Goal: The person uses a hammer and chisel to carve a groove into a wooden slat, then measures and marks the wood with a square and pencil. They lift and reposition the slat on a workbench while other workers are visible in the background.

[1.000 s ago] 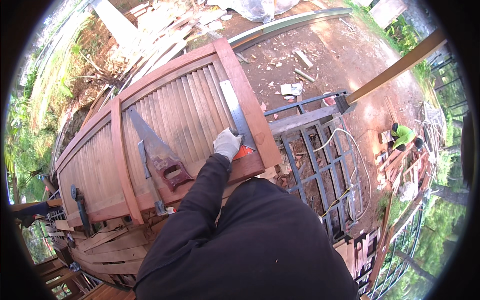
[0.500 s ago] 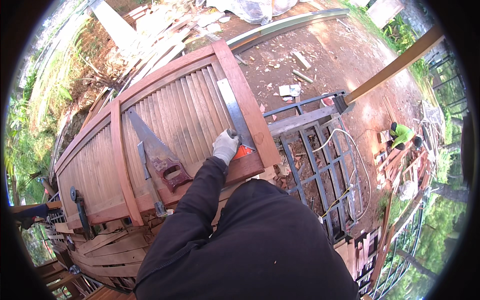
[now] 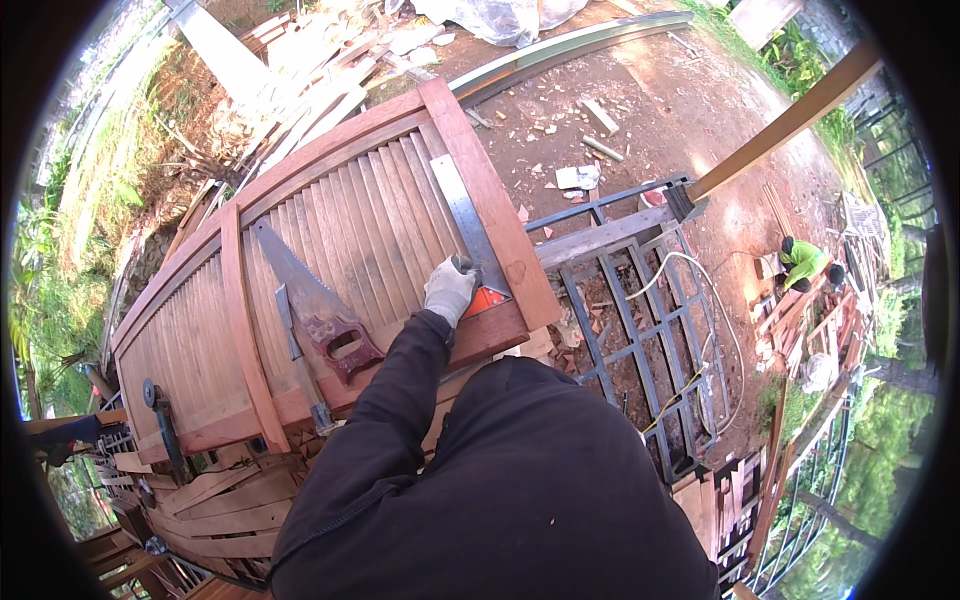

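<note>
My left hand (image 3: pixel 452 289), in a pale glove with dark fingertips, is closed at the inner corner of a try square (image 3: pixel 464 213). The square has a metal blade and an orange stock, and it lies on a louvred wooden door panel (image 3: pixel 240 290) near its right end. The curled fingers hide part of the stock. To the left of my forearm a handsaw (image 3: pixel 312 298) with a dark red handle rests on the slats. Beside it lies a chisel-like tool (image 3: pixel 300 360), its lower end over the panel's near edge. My right hand does not show.
An angle grinder (image 3: pixel 160 415) sits at the panel's left end. Right of the panel are a dark metal frame (image 3: pixel 630 340) and a white cable (image 3: pixel 712 290). A slanted wooden post (image 3: pixel 790 120) rises behind. Another person in a green top (image 3: pixel 803 262) crouches among timber at the far right.
The view has shifted very slightly. My left hand stays at the try square, and the tools on the panel have not moved.
</note>
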`<act>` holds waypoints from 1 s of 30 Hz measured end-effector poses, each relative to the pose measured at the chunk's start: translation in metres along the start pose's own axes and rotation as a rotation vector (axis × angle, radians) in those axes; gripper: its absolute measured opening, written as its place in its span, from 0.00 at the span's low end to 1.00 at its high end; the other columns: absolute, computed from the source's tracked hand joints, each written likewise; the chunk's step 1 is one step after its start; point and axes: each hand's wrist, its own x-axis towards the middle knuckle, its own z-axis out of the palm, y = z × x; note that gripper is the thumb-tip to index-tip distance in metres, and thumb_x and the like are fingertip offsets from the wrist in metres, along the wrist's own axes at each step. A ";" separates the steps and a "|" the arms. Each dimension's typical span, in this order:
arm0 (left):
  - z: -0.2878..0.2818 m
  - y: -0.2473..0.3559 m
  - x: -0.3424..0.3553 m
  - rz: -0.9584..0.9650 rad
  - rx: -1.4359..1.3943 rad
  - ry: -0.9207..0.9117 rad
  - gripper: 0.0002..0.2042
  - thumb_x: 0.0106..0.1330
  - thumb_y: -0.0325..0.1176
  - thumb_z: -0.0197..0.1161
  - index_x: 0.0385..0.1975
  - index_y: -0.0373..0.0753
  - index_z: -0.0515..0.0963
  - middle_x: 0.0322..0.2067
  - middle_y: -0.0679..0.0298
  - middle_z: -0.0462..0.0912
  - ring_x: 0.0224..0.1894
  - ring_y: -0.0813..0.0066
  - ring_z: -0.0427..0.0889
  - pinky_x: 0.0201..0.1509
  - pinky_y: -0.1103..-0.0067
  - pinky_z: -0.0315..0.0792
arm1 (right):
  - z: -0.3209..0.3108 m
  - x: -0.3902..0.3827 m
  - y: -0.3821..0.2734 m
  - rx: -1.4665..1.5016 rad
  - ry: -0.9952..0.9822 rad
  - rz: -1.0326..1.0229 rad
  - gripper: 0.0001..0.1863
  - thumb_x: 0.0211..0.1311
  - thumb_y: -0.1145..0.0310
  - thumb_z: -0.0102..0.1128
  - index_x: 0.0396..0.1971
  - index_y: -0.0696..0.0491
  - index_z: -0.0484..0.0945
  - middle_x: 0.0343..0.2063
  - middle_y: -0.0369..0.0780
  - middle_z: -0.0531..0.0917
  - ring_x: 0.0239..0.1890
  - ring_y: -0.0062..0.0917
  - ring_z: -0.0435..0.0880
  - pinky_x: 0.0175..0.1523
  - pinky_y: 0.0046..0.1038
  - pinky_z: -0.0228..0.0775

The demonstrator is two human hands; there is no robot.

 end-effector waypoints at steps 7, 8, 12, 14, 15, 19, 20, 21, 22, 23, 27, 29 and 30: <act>-0.002 0.005 -0.003 0.007 0.006 -0.020 0.11 0.62 0.41 0.67 0.37 0.41 0.83 0.35 0.55 0.87 0.41 0.61 0.87 0.48 0.70 0.77 | -0.007 -0.009 -0.018 0.010 -0.016 -0.006 0.12 0.61 0.62 0.64 0.38 0.53 0.87 0.35 0.41 0.90 0.41 0.32 0.88 0.48 0.33 0.77; -0.001 0.003 -0.002 0.011 0.013 -0.014 0.11 0.62 0.41 0.67 0.38 0.41 0.84 0.35 0.55 0.88 0.41 0.62 0.87 0.49 0.70 0.77 | -0.008 -0.011 -0.020 0.013 -0.014 -0.005 0.12 0.61 0.62 0.64 0.38 0.53 0.86 0.35 0.41 0.90 0.41 0.32 0.88 0.48 0.33 0.77; 0.000 0.001 0.000 0.002 0.008 -0.024 0.13 0.62 0.41 0.67 0.40 0.40 0.84 0.37 0.56 0.88 0.42 0.63 0.87 0.50 0.70 0.77 | -0.014 -0.028 -0.053 0.045 -0.024 -0.003 0.12 0.61 0.62 0.63 0.38 0.53 0.86 0.35 0.42 0.89 0.41 0.34 0.88 0.48 0.34 0.77; -0.003 0.004 -0.001 -0.046 -0.020 -0.057 0.13 0.62 0.40 0.67 0.42 0.40 0.84 0.38 0.58 0.89 0.42 0.64 0.88 0.50 0.71 0.78 | -0.023 -0.041 -0.078 0.064 -0.037 -0.002 0.12 0.62 0.62 0.63 0.38 0.53 0.86 0.35 0.42 0.89 0.42 0.35 0.88 0.48 0.34 0.76; -0.004 0.006 -0.003 -0.026 -0.022 -0.050 0.13 0.62 0.40 0.67 0.42 0.39 0.84 0.38 0.58 0.89 0.42 0.65 0.88 0.50 0.71 0.78 | -0.025 -0.047 -0.088 0.066 -0.037 -0.004 0.12 0.62 0.62 0.63 0.37 0.53 0.86 0.35 0.42 0.89 0.42 0.35 0.88 0.48 0.35 0.76; -0.010 0.011 -0.009 0.025 -0.034 -0.038 0.13 0.63 0.37 0.67 0.43 0.37 0.84 0.37 0.56 0.89 0.41 0.65 0.88 0.48 0.73 0.79 | -0.018 -0.056 -0.100 0.154 -0.019 -0.016 0.10 0.61 0.65 0.61 0.33 0.55 0.85 0.30 0.41 0.88 0.35 0.32 0.87 0.44 0.34 0.75; -0.011 0.010 -0.010 0.032 -0.038 -0.036 0.13 0.63 0.36 0.66 0.43 0.36 0.84 0.37 0.56 0.89 0.41 0.65 0.88 0.48 0.73 0.79 | -0.017 -0.058 -0.101 0.198 -0.029 0.015 0.09 0.61 0.65 0.61 0.33 0.55 0.85 0.29 0.41 0.87 0.35 0.30 0.86 0.44 0.33 0.75; -0.012 0.010 -0.010 0.009 -0.075 -0.046 0.13 0.63 0.35 0.66 0.43 0.35 0.84 0.37 0.56 0.89 0.41 0.66 0.88 0.47 0.73 0.79 | -0.019 -0.064 -0.113 0.250 -0.038 0.043 0.09 0.61 0.65 0.61 0.33 0.55 0.85 0.28 0.40 0.87 0.34 0.29 0.86 0.44 0.33 0.75; -0.012 0.011 -0.010 -0.014 -0.115 -0.060 0.13 0.63 0.35 0.66 0.43 0.34 0.83 0.37 0.55 0.89 0.40 0.66 0.88 0.47 0.73 0.79 | -0.023 -0.071 -0.120 0.288 -0.069 -0.009 0.10 0.60 0.64 0.61 0.33 0.53 0.85 0.27 0.39 0.86 0.32 0.26 0.85 0.43 0.30 0.75; -0.009 0.012 -0.009 -0.035 -0.154 -0.078 0.13 0.63 0.34 0.66 0.43 0.34 0.83 0.36 0.55 0.88 0.40 0.66 0.88 0.47 0.73 0.79 | -0.024 -0.077 -0.125 0.254 -0.062 -0.007 0.09 0.60 0.65 0.61 0.33 0.54 0.85 0.27 0.38 0.87 0.32 0.26 0.85 0.43 0.30 0.75; 0.001 -0.005 0.004 0.026 -0.102 -0.063 0.12 0.63 0.33 0.66 0.43 0.33 0.83 0.35 0.55 0.88 0.39 0.67 0.87 0.46 0.73 0.79 | -0.016 -0.085 -0.118 0.219 -0.027 0.002 0.10 0.60 0.66 0.61 0.34 0.55 0.86 0.29 0.40 0.88 0.34 0.28 0.86 0.45 0.30 0.75; -0.006 0.009 -0.005 0.032 -0.077 -0.056 0.12 0.63 0.32 0.66 0.43 0.32 0.83 0.35 0.54 0.88 0.38 0.67 0.87 0.46 0.73 0.79 | -0.016 -0.088 -0.117 0.156 -0.001 -0.035 0.10 0.60 0.66 0.60 0.35 0.55 0.86 0.31 0.41 0.88 0.36 0.29 0.87 0.46 0.31 0.75; -0.008 0.010 -0.007 0.026 -0.105 -0.058 0.12 0.63 0.32 0.66 0.42 0.32 0.83 0.35 0.54 0.88 0.38 0.67 0.87 0.46 0.73 0.79 | -0.019 -0.088 -0.119 0.157 -0.028 -0.013 0.11 0.60 0.65 0.61 0.36 0.55 0.86 0.32 0.41 0.88 0.37 0.30 0.87 0.47 0.31 0.76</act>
